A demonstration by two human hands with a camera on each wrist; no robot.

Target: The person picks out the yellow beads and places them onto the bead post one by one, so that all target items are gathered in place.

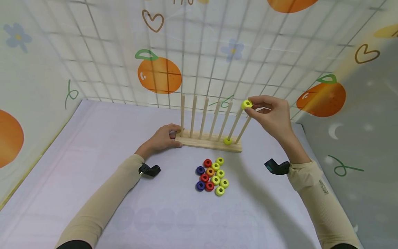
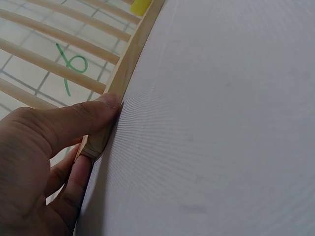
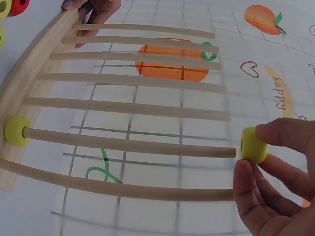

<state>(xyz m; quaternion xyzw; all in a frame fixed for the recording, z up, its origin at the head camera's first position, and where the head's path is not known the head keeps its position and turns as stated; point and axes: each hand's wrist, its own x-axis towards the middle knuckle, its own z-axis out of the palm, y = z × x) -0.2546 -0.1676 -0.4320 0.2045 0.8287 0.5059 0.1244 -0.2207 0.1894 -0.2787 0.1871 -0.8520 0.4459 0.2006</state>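
Note:
A wooden rack (image 1: 205, 141) with several upright pegs stands on the table. My left hand (image 1: 162, 138) grips its left end, thumb on the front edge and fingers round the end in the left wrist view. Between thumb and fingers, my right hand (image 1: 269, 112) pinches a yellow bead (image 3: 254, 145). The bead is at the tip of the second peg from the right (image 3: 147, 142), its hole facing the peg end in the right wrist view. Another yellow bead (image 1: 227, 141) sits at the foot of that same peg.
In front of the rack lies a group of loose beads: several yellow (image 1: 219, 191), a few red (image 1: 209, 186), two dark blue (image 1: 200, 186) and one orange (image 1: 210, 172). A printed cloth (image 1: 199, 76) with a grid hangs behind the rack.

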